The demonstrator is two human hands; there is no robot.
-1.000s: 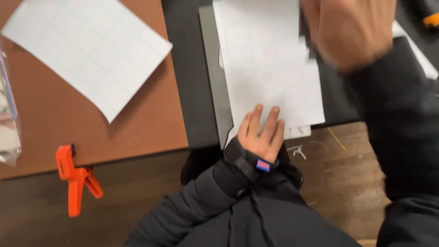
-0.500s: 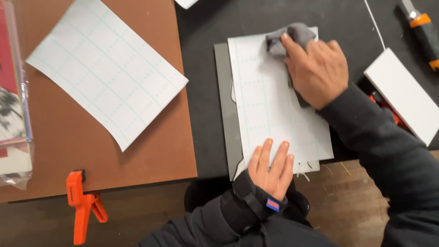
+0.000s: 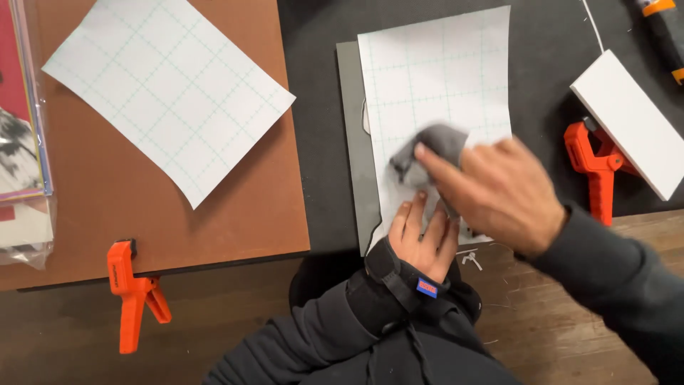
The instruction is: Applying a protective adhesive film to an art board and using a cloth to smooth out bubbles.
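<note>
A white gridded sheet (image 3: 438, 85) lies on a grey board (image 3: 350, 121) over a black mat. My left hand (image 3: 420, 239), with a black wrist brace, rests flat on the sheet's near edge, fingers together. My right hand (image 3: 499, 189) grips a crumpled grey cloth (image 3: 427, 150) and presses it onto the sheet just above my left fingers. The lower part of the sheet is hidden under both hands.
A second gridded sheet (image 3: 171, 93) lies on a brown board (image 3: 235, 214) at left, held by an orange clamp (image 3: 132, 292). Another orange clamp (image 3: 595, 167) holds a white block (image 3: 630, 128) at right. Bagged papers (image 3: 21, 142) sit at the far left.
My right hand has dragged the grey cloth from the sheet's far edge down toward my left hand. My left hand has stayed on the near edge.
</note>
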